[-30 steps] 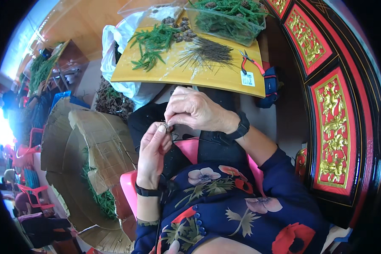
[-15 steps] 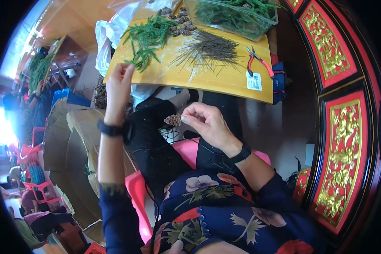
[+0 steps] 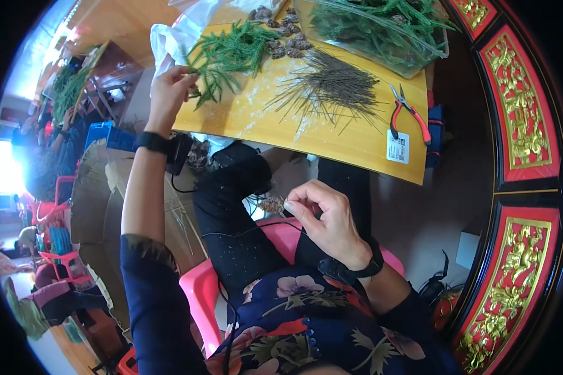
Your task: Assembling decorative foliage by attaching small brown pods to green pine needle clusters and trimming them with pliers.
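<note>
the right hand [image 3: 328,219] pinches one cone [image 3: 271,205] between the legs [image 3: 231,219] — seemingly nothing added yet. the left hand [image 3: 169,94] meets the sprigs [image 3: 238,53]; i can't tell if it grips any. on the tabletop [image 3: 247,115]: one pliers [image 3: 410,115], countless wires [image 3: 338,81], roughly ten loose cones [image 3: 297,45] — unworked, by the look — and one tub [image 3: 419,62] of greenery.
</note>
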Tool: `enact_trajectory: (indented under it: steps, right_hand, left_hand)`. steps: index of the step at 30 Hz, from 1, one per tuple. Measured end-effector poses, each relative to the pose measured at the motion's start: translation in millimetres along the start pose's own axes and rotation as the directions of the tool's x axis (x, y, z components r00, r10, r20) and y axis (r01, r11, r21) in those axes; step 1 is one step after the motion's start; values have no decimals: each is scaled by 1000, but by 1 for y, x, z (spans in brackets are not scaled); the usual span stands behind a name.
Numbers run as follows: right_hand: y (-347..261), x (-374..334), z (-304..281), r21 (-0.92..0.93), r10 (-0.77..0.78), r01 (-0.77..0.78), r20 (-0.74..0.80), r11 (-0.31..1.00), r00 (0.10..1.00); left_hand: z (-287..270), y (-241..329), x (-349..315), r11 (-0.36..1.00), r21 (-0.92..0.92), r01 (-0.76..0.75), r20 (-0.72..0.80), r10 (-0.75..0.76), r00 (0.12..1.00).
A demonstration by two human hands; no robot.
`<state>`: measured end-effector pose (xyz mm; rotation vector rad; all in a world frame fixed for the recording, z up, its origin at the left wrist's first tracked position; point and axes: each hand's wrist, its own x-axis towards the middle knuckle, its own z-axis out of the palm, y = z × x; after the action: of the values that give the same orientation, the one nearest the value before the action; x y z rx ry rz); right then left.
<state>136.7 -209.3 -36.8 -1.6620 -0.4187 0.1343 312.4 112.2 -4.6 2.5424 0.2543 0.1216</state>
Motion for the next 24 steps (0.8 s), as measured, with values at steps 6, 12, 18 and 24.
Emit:
enact_trajectory:
  steps: [6, 12, 18, 24]
  right_hand:
    - [-1, -3, 9, -3, 1, -1, -16, 1000, 1000]
    - [4, -5, 15, -68, -46, 42, -58, 997, 997]
    - [8, -3, 14, -113, -52, 46, -53, 993, 997]
    - [11, -4, 19, 48, 75, -77, 41, 996, 996]
  left_hand:
    - [-16, 4, -41, 577, -816, 38, -29, -106, 994]
    - [-3, -3, -90, 473, -879, -63, -78, -11, 997]
    - [-3, 15, -154, 193, -980, 51, 46, -29, 999]
    - [-2, 1, -209, -136, -984, 115, 114, 12, 993]
